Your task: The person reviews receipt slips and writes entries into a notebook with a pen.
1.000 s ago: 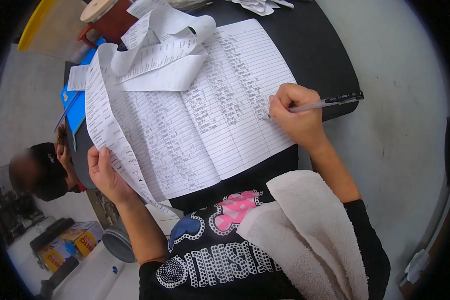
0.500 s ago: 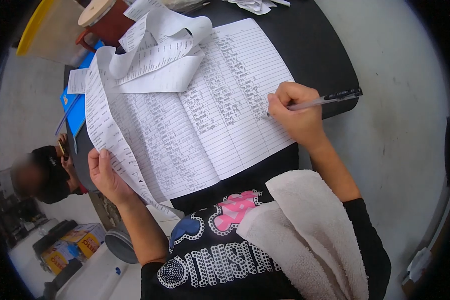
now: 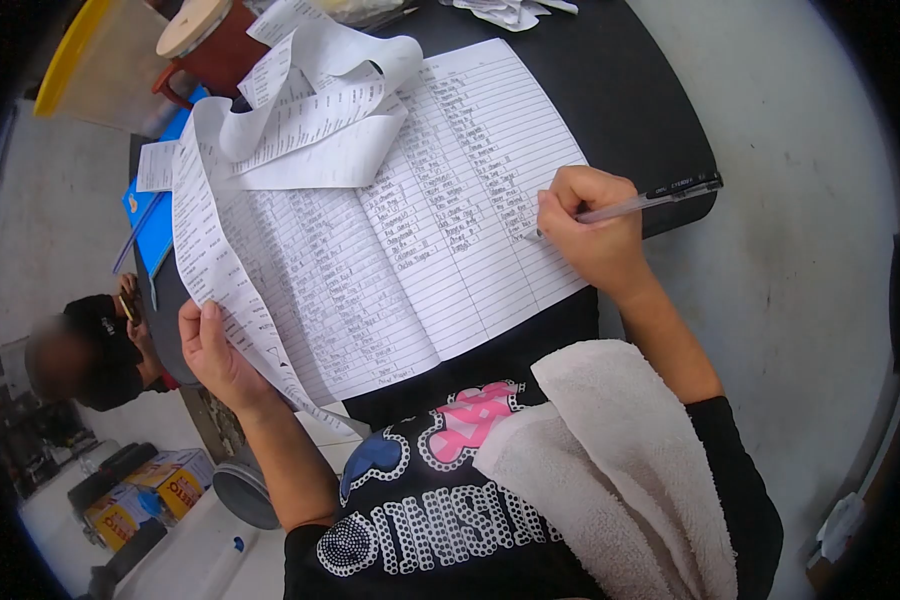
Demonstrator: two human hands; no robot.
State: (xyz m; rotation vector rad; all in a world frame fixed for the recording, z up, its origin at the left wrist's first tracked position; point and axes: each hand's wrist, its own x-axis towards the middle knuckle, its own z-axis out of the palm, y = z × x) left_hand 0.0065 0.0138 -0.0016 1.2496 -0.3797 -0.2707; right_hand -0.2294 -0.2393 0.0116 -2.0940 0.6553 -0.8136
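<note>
An open lined notebook (image 3: 510,130), filled with handwritten columns, lies on the black table (image 3: 660,110). My right hand (image 3: 595,228) is closed around a clear pen with a black cap end (image 3: 660,197), its tip at the writing on the right page. A long printed paper strip (image 3: 210,250) curls in loops over the top of the left page and runs down its left edge. My left hand (image 3: 218,352) pinches this strip between thumb and fingers near the notebook's lower left corner.
A red mug (image 3: 215,50) with a lid and a yellow-rimmed container (image 3: 95,75) stand at the upper left. A blue folder (image 3: 160,225) lies under the papers. Crumpled papers (image 3: 510,12) lie at the top. Another person (image 3: 100,350) holds a phone at the left.
The pen has shifted slightly at the right page, still in my right hand. The view has moved a little. The other person's hands and phone have changed position.
</note>
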